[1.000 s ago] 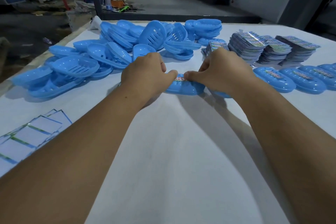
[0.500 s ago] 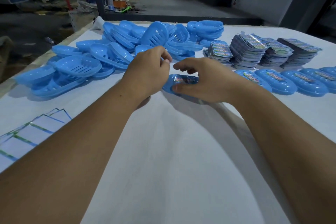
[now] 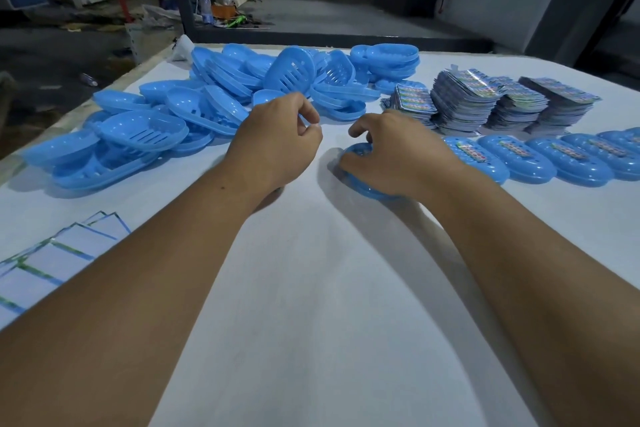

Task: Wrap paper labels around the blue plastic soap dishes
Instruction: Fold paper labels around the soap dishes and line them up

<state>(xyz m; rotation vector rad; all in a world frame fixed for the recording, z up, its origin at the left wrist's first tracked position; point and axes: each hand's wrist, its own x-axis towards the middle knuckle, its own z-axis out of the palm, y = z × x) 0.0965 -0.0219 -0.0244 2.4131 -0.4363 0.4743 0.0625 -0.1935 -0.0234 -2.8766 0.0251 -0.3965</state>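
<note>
My right hand point(image 3: 398, 152) grips a blue soap dish point(image 3: 360, 184) that lies on the white table; the hand hides most of the dish and any label on it. My left hand point(image 3: 280, 142) hovers just left of the dish with its fingers curled and nothing in them. A heap of unlabelled blue dishes point(image 3: 214, 104) lies behind and to the left. Stacks of printed paper labels point(image 3: 485, 100) stand at the back right. A row of labelled dishes point(image 3: 540, 159) lies right of my right hand.
White backing sheets point(image 3: 52, 260) lie fanned at the table's left front edge. The table's far edge point(image 3: 485, 55) borders a dark workshop floor with clutter. Bare white tabletop point(image 3: 311, 288) spreads between and in front of my forearms.
My left hand has let go of the dish and drawn back to the left. My right hand has closed over the dish and shifted it slightly right, towards the labelled row.
</note>
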